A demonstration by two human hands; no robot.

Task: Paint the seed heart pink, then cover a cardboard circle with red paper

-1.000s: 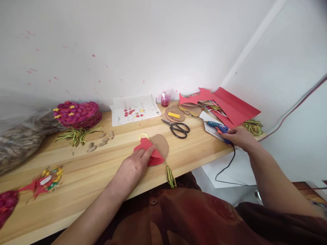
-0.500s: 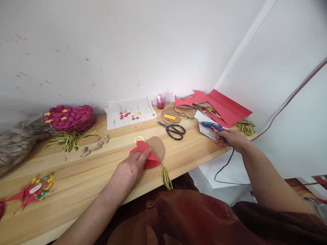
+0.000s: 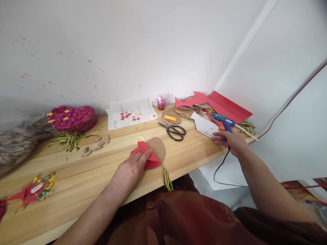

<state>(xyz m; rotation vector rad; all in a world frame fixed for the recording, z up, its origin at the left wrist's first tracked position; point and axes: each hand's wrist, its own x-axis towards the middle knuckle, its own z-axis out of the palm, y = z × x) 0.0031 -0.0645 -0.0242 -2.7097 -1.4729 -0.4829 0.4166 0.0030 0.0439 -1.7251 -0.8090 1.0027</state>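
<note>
My left hand (image 3: 131, 173) presses a folded piece of red paper (image 3: 152, 164) onto a round cardboard disc (image 3: 157, 147), its fingers closed on the fold. A yellow loop (image 3: 140, 139) shows at the disc's top, and a green and brown yarn tassel (image 3: 167, 178) hangs at its lower edge. Over at the right, my right hand (image 3: 233, 143) grips a blue hot glue gun (image 3: 224, 121) by the handle. The gun is held up, nozzle to the left, a white glue stick (image 3: 247, 132) jutting from its back. Its black cord (image 3: 220, 166) drops below the table.
Black-handled scissors (image 3: 176, 132) lie between my hands. Behind them are cardboard discs (image 3: 167, 114), a cup of pink liquid (image 3: 161, 102) and red paper sheets (image 3: 230, 105). Paper stars rest on a white sheet (image 3: 112, 119). Peanut shells (image 3: 98, 147) and stacked purple pieces (image 3: 73, 119) are at left.
My right hand has lifted and tilted the glue gun up and to the right, off the white paper beneath it, which shifted slightly left. My left hand holds its place on the red paper.
</note>
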